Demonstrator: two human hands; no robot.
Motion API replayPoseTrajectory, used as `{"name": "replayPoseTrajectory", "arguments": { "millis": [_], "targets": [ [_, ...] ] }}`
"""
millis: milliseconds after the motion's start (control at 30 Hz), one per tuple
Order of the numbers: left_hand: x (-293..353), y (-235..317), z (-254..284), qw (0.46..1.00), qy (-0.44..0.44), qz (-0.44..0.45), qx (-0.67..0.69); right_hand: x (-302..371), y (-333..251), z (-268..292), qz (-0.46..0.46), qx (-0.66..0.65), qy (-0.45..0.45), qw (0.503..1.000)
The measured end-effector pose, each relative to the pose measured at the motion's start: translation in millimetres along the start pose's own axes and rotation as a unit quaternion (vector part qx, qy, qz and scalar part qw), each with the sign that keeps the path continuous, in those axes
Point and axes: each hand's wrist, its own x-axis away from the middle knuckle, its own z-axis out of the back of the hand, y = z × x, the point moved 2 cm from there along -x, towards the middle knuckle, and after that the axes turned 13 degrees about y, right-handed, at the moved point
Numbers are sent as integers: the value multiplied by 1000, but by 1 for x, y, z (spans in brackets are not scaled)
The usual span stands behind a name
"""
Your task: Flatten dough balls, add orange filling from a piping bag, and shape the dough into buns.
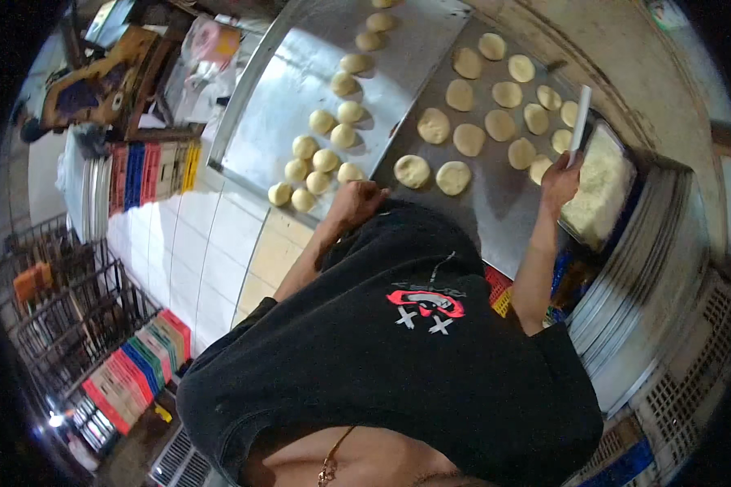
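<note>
Hands stand well apart. From beside the trays I see the right hand closed around the lower end of a flat pale tool, its far end pointing away from the body. The left hand is curled near the corner where the two trays meet, just beside the nearest dough balls; whether it grips anything, I cannot tell.

Location of work: the tool is between the flattened dough rounds and a pale, crumbly mixture, which fills a rectangular container at the person's right. The rounds lie in loose rows on the dark tray; the balls lie on the bright tray to its left, several touching at the near end.

Recommended handling, in my judgement:
1. Keep the blade clear of the closest rounds; soft dough would likely dent.
2. Load from the near side of the mixture, in small, equal amounts.
3. Keep the left hand free to steady each round.

Outward: a stack of metal trays stands beside the container. Stacked coloured crates stand to the far left, beyond white tiles.
</note>
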Motion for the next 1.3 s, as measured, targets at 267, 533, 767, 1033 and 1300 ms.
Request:
{"name": "replayPoseTrajectory", "arguments": {
  "millis": [267,533,767,1033,1300],
  "targets": [
    [22,-36,1,949,294,-93,62,-1,80,-82,135,137,-183,964],
    [-18,-32,10,932,327,-152,-28,11,68,-46,92,-10,-206,974],
    [-76,-26,17,903,386,-162,-96,115,79,24,-112,-119,10,986],
    [-131,-35,0,891,393,-21,-229,157,100,36,-77,-35,-96,992],
    [-115,-25,9,897,385,-138,-166,155,95,40,-66,-1,-52,996]
  ]
}}
